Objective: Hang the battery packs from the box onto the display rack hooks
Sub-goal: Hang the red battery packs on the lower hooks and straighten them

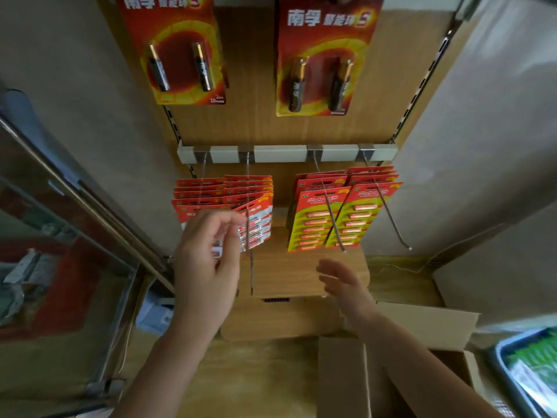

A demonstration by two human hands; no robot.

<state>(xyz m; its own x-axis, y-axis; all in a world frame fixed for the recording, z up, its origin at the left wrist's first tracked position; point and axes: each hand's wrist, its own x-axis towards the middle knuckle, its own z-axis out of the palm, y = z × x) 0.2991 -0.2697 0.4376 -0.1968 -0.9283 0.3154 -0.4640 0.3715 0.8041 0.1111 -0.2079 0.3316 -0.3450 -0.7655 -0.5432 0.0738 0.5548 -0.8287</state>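
The display rack's lower rail (286, 152) carries several long wire hooks. Red battery packs (211, 194) hang in rows on the two left hooks, red-and-green packs (319, 218) on the two right hooks. My left hand (208, 260) is raised at the second hook (250, 260), and its fingertips pinch the top edge of a red battery pack (256, 224) that hangs tilted on that hook. My right hand (343, 282) hovers with straight fingers below the green packs and holds nothing. The cardboard box (422, 330) stands open under my right forearm; its inside is hidden.
Two large red battery cards (319, 58) hang on the upper rail. A glass cabinet (60, 236) stands at the left. At the bottom right sits a tray (530, 369) of green items. A wooden ledge (289, 285) juts out below the hooks.
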